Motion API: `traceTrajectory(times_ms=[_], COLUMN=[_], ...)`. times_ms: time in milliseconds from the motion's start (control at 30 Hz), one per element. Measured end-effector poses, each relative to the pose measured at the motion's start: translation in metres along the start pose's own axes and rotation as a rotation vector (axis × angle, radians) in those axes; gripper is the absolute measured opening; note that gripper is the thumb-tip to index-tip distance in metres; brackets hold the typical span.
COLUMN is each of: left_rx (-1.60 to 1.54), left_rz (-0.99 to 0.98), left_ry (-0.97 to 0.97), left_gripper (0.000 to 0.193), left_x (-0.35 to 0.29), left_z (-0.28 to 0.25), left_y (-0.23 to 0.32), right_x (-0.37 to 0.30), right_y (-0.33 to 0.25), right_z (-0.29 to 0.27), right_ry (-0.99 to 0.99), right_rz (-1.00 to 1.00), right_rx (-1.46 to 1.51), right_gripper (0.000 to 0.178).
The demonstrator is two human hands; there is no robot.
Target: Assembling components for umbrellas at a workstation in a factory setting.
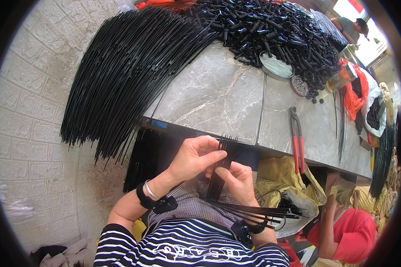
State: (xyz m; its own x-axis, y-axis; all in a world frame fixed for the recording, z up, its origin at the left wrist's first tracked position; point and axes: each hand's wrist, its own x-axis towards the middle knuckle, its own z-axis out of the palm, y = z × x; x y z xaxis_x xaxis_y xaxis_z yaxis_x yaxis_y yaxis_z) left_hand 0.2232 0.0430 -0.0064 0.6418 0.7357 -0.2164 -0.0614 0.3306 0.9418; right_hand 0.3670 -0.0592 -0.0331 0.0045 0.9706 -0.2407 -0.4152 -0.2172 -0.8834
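Note:
A small bunch of thin black rods (219, 178) stands roughly upright in front of my chest, its tips fanned in a row at the top. The fingers of my left hand (196, 155) are closed on it near the tips, thumb laid across the front. Lower down, my right hand (239, 180) pinches the same bunch, with its thumb over the rods. More black rods (258, 211) lie sideways across my right wrist, under the hand; I cannot tell whether they join the held bunch.
Ahead is a grey marble-patterned table (218, 93). On it lie a big sheaf of black rods (133, 66), a heap of short black tubes (272, 31), a dish of clear sticks (276, 66) and red-handled pliers (297, 142). A yellow sack (272, 173) and a person in red (354, 236) are at right.

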Motion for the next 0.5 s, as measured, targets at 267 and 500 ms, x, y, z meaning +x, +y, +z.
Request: traceTrajectory(times_ms=[267,500], left_rx=[-0.048,-0.030], left_rz=[0.001,-0.030], left_ry=[-0.016,-0.022], left_gripper=[0.009,0.008], left_x=[0.0019,0.0083], left_z=[-0.0036,-0.0053], left_y=[-0.0018,-0.0003], right_x=[0.0025,0.0033], right_y=[0.0018,0.0007], right_z=[-0.0008,-0.0040], right_ry=[0.013,0.030], right_rz=[0.007,-0.006], right_rx=[0.024,-0.019], right_gripper=[0.018,0.016])
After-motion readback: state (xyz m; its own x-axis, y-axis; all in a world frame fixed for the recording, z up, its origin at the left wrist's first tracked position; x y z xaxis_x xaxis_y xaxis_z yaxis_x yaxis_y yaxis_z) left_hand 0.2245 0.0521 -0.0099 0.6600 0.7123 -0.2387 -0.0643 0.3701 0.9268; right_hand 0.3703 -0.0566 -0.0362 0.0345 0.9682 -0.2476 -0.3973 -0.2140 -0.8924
